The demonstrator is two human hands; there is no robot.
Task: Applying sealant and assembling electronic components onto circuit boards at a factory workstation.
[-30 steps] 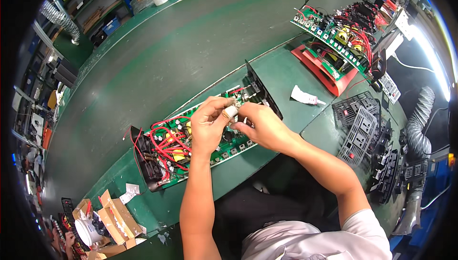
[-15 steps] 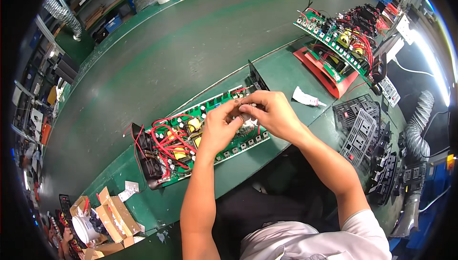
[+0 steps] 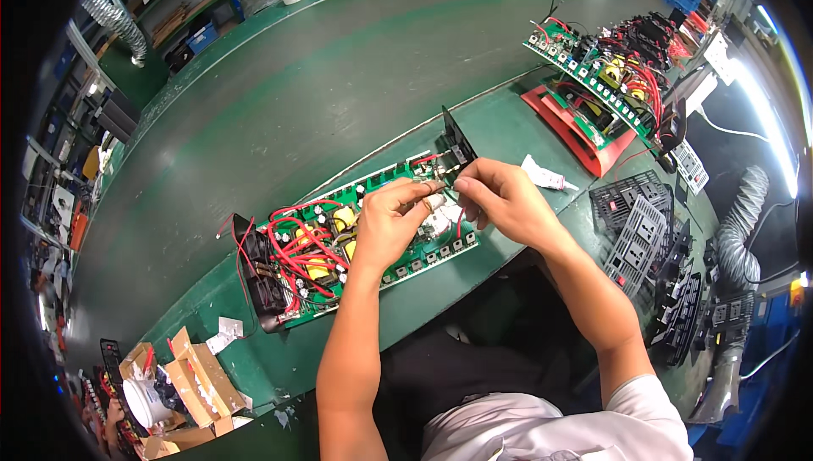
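The left hand (image 3: pixel 389 226) and right hand (image 3: pixel 511 204) are arching, fingers bent narrow, over the right part of the circuit board (image 3: pixel 421 252), lying at the near side; whether they are gripping something, I cannot tell.

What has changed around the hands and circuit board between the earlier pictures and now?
The right hand has moved right, in front of the lower black end panel, and slightly away from the left hand, which has edged right over the circuit board. Any grip taken or released is unclear. The circuit board and white tube look unmoved.
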